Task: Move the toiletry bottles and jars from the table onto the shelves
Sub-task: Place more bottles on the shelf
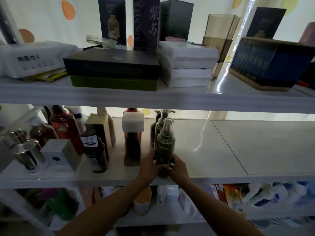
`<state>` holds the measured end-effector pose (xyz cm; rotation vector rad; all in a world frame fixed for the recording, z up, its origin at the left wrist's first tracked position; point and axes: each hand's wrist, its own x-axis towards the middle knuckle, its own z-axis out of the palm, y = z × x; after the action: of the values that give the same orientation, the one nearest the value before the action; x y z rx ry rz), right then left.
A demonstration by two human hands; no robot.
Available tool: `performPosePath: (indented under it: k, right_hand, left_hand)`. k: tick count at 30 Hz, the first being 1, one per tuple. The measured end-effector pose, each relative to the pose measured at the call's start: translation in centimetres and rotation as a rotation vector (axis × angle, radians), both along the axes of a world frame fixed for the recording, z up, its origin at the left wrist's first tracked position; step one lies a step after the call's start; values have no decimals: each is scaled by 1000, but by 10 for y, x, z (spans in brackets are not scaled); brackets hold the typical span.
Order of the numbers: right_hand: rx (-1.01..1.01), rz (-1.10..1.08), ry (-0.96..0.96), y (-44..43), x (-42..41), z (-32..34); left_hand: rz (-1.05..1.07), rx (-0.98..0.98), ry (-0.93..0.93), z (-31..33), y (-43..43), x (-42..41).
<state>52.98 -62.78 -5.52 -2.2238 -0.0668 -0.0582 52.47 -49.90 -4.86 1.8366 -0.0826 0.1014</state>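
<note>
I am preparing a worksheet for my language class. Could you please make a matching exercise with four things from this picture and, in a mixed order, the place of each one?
Things:
1. green pump bottle
2. black flat box
3. yellow-topped cup
4. silver box

Places:
A. lowest shelf in view
B. middle shelf, left part, no hand on it
C. top shelf
D. front of the middle shelf, gripped by the left hand and the right hand

Pairs: 1-D, 2-C, 3-A, 4-B
</note>
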Motion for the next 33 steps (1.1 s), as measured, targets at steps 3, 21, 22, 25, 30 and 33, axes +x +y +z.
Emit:
performPosePath:
  k: [3, 21, 22, 25, 30, 33]
  right_hand:
    - [45, 8, 34, 2, 1, 0]
    - [149, 131, 42, 6, 22, 6]
    - [148, 128, 38, 7, 24, 6]
    - [157, 133, 55, 8, 31, 6]
    - [165, 137, 76, 10, 40, 8]
    - [179, 126, 90, 13, 43, 11]
  left_hand:
    - [16, 27, -6, -3, 3, 1]
    - [-138, -73, 88, -5, 16, 22]
    - [-140, -77, 92, -5, 16, 25]
    - [-134, -86, 95, -5, 17, 30]
    - [-120, -79, 102, -5, 17, 39]
    - [-116, -88, 109, -2, 18, 43]
